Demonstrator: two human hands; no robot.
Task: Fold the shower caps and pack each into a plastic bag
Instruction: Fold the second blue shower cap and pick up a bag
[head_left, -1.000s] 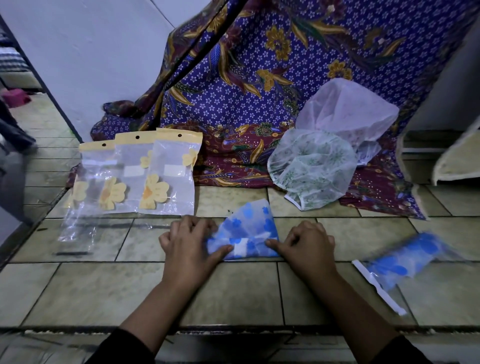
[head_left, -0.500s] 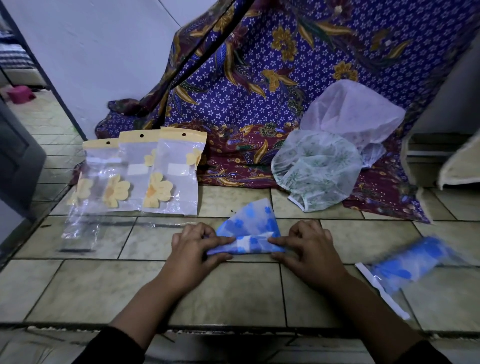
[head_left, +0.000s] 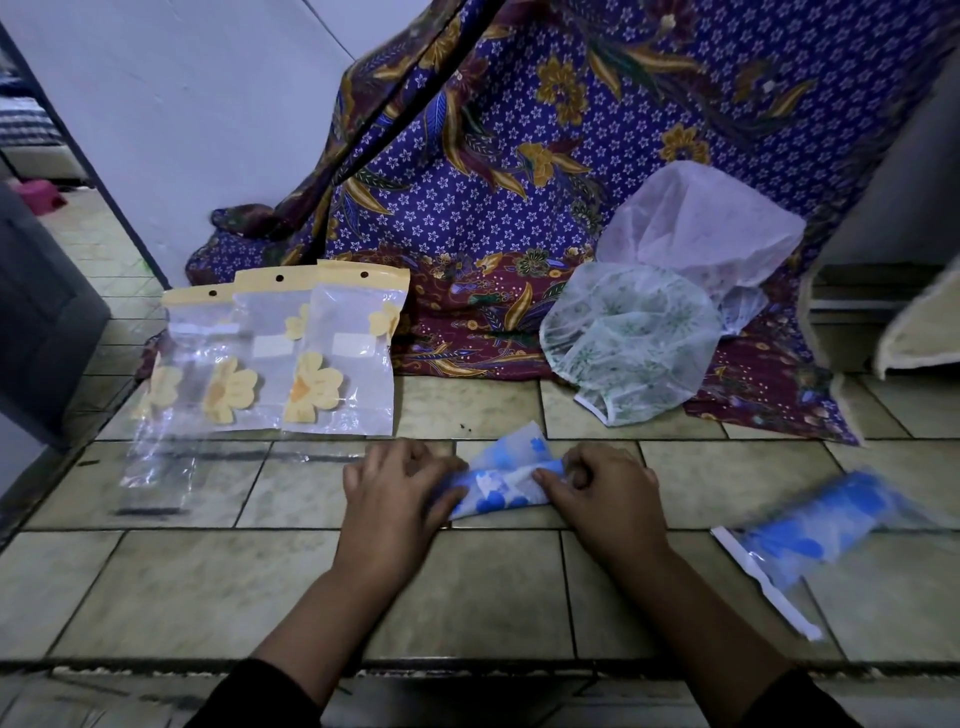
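Head view: one wide-angle camera, looking forward and down.

It looks from above and behind the forearms, close over the tiled floor (head_left: 483, 587), so both arms enter from the bottom edge and the hands sit just below the middle. The facing is toward a patterned cloth (head_left: 519, 171) draped at the far side, with a white wall (head_left: 182, 104) to its left. Straight lines bow near the edges. No second view shares the scene.
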